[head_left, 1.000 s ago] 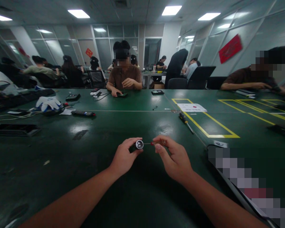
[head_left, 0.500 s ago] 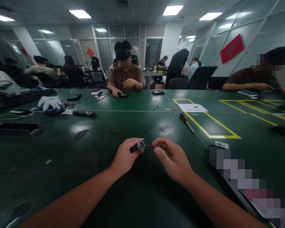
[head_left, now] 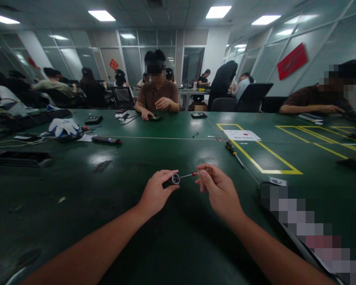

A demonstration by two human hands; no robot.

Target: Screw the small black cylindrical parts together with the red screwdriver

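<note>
My left hand (head_left: 156,193) pinches a small round black-and-silver part (head_left: 175,179) between thumb and fingers, just above the green table (head_left: 112,190). My right hand (head_left: 218,190) grips a small screwdriver (head_left: 195,173) with a red collar and amber handle. Its thin metal shaft points left and its tip meets the round part. Both hands are closed around what they hold, close together in front of me.
A black-and-yellow screwdriver (head_left: 233,151) lies by yellow floor-tape markings (head_left: 267,158) at right, near a white paper (head_left: 242,135). White gloves (head_left: 62,126), cables and a marker (head_left: 106,140) lie at left. A person (head_left: 158,95) sits opposite; others work around.
My right hand has lifted slightly, so the screwdriver handle now tilts upward to the right. The left hand keeps the round part in nearly the same place.
</note>
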